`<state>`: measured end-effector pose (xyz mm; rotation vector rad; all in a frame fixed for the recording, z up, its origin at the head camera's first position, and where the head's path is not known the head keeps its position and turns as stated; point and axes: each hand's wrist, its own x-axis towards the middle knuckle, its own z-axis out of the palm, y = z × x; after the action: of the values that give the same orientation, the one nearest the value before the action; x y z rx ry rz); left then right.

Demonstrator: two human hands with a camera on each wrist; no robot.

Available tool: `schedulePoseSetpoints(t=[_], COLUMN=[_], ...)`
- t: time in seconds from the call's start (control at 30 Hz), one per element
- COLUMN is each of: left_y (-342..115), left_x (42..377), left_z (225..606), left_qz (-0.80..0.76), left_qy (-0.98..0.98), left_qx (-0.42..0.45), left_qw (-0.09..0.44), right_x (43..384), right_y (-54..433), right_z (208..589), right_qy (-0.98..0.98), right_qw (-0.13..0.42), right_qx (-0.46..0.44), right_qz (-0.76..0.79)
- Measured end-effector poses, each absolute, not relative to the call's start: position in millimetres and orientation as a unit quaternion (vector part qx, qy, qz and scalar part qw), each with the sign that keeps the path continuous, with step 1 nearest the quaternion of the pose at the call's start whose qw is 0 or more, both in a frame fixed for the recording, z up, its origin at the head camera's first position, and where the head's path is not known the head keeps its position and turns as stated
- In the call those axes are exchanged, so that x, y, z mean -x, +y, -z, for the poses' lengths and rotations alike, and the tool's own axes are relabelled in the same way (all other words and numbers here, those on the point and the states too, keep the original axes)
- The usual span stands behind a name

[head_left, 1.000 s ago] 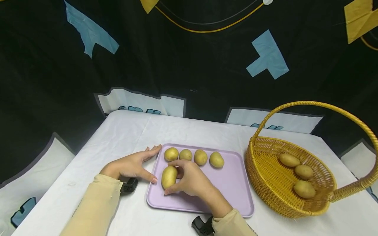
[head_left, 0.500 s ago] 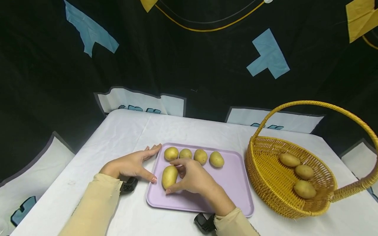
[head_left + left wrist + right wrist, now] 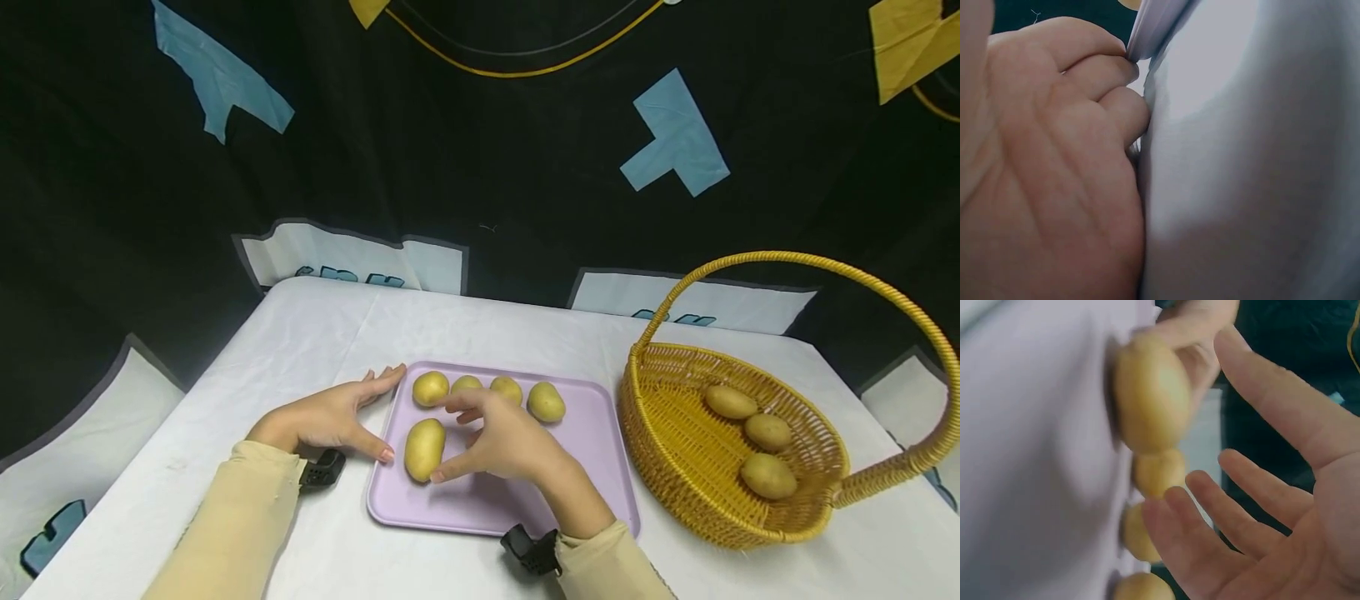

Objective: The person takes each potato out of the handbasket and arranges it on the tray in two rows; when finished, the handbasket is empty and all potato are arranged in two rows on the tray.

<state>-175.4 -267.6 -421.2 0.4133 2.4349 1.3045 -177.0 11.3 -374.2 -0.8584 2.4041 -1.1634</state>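
Observation:
A long potato [image 3: 425, 450] lies on the lilac tray [image 3: 420, 513], near its left side. My right hand [image 3: 513, 437] hovers just right of it, thumb and fingers spread. In the right wrist view a gap shows between those fingers and the potato [image 3: 1152, 394]. Behind it, several smaller potatoes stand in a row along the tray's far edge, from the leftmost potato [image 3: 431, 389] to the rightmost potato [image 3: 546, 402]. My left hand [image 3: 330, 417] rests at the tray's left edge, thumb at the rim. In the left wrist view its fingers [image 3: 1094, 47] touch the tray's side.
A yellow wicker basket [image 3: 652, 475] with a tall arched handle [image 3: 795, 258] stands close to the tray's right side. Three potatoes [image 3: 768, 477] lie in it. A white cloth [image 3: 315, 333] covers the table, and a black backdrop hangs behind.
My right hand has let go of the long potato and drawn back slightly to the right. The potato stays on the tray. My left hand keeps its place.

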Motion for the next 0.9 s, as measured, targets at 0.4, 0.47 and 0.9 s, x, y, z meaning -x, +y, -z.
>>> schedulePoseSetpoints(t=[0.4,0.47,0.9], left_y=[-269,-269,-268], left_x=[175,175,177], left_z=[424,424,424], left_qz=[-0.463,-0.466,-0.462], left_qy=[0.858,0.855,0.858], left_qx=[-0.146,-0.148,-0.151], left_qw=[0.169,0.170,0.168], right_x=[185,185,188], right_y=[51,58,85], right_z=[339,334,321], right_qy=[0.811,0.813,0.828], right_qw=[0.148,0.139,0.127], right_qx=[0.295,0.290,0.254], right_qz=[0.483,0.485,0.483])
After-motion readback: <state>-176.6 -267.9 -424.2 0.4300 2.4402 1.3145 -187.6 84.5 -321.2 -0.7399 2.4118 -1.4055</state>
